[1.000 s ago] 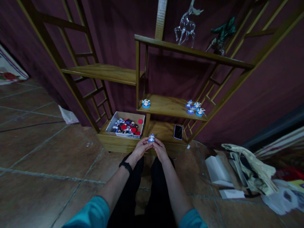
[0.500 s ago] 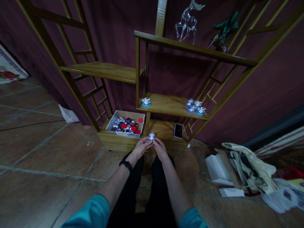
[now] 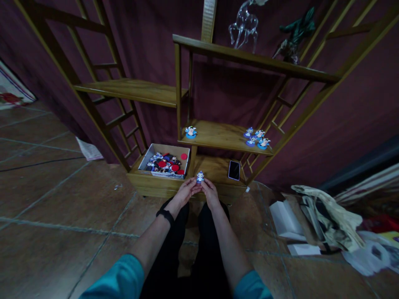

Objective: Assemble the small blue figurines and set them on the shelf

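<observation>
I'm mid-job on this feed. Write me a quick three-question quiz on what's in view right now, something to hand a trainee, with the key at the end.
1. Multiple choice: what do the left hand and the right hand hold between their fingertips?
A) a red disc
B) a glass deer
C) a small figurine

2. True or false: seen from the camera, the phone lies to the right of the open box.

3. Fill in the number: ____ figurines are clustered at the right end of the shelf above the phone.

Key: 1. C; 2. true; 3. four
</observation>
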Motion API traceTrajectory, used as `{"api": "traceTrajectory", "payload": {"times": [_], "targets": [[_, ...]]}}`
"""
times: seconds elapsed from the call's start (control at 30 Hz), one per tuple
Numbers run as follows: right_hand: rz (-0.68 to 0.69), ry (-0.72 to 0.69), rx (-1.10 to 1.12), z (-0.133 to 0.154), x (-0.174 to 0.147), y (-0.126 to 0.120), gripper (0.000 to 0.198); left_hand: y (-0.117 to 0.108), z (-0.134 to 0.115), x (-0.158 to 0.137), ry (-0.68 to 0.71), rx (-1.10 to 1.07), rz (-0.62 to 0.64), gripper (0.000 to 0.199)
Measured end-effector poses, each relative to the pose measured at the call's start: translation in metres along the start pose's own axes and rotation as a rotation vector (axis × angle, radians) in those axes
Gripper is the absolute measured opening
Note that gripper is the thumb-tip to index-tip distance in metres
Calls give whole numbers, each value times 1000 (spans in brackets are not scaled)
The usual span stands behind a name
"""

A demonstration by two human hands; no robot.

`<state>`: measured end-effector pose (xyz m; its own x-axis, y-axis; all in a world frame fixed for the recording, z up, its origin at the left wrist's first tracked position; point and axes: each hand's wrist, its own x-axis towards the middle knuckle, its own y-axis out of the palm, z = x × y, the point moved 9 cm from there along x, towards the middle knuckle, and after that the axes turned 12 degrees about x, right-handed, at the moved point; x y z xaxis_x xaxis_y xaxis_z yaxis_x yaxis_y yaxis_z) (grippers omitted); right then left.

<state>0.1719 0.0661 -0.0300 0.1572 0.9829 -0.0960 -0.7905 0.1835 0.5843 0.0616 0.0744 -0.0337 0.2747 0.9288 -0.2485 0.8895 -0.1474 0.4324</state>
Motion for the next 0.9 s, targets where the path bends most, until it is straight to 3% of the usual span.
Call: {"api": "traceTrajectory", "payload": {"times": [0.3,0.9], "targets": [[87,32,16,4,-6,11,35,-4,3,4,5,-73,-3,13],[115,-11,-107,19,-14,21,39,-4,-1,8,46,-24,19,34]]}}
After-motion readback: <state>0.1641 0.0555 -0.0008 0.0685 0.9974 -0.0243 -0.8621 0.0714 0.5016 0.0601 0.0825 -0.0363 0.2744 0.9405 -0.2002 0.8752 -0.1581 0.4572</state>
